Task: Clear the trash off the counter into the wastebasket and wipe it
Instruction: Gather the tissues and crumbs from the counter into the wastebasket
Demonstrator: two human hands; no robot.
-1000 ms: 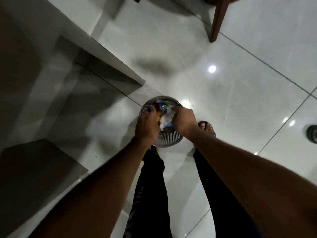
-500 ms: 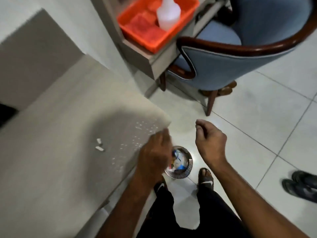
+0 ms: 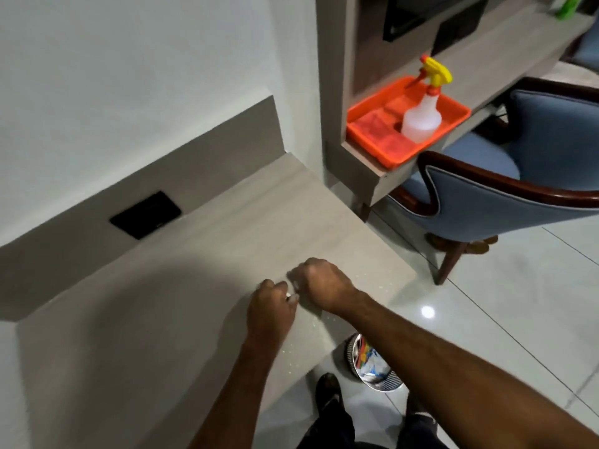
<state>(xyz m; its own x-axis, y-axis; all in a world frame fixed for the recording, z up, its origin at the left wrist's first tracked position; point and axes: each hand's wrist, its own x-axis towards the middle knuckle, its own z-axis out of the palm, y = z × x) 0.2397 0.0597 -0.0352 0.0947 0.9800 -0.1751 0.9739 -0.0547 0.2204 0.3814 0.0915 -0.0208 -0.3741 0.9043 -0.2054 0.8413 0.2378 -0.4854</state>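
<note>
Both hands rest on the beige counter (image 3: 181,286) near its right front corner. My left hand (image 3: 272,311) is curled, its fingertips pinching a small white scrap (image 3: 290,297). My right hand (image 3: 324,283) is curled beside it, its fingers closed down on a second white scrap (image 3: 295,285); the knuckles hide most of that one. Fine white crumbs (image 3: 316,325) dot the counter by the edge. The round metal wastebasket (image 3: 387,382) stands on the floor below the corner, under my right forearm, with coloured wrappers and paper inside.
An orange tray (image 3: 376,137) with folded orange cloths and a spray bottle (image 3: 423,115) sits on a shelf at the back right. A blue armchair (image 3: 505,192) stands beside it. A black socket plate (image 3: 146,213) is set in the backsplash. My feet (image 3: 329,390) stand on the glossy tiles.
My view rose from the wastebasket to the counter. Both hands left the basket, came up and moved left onto the two white scraps, closing over them.
</note>
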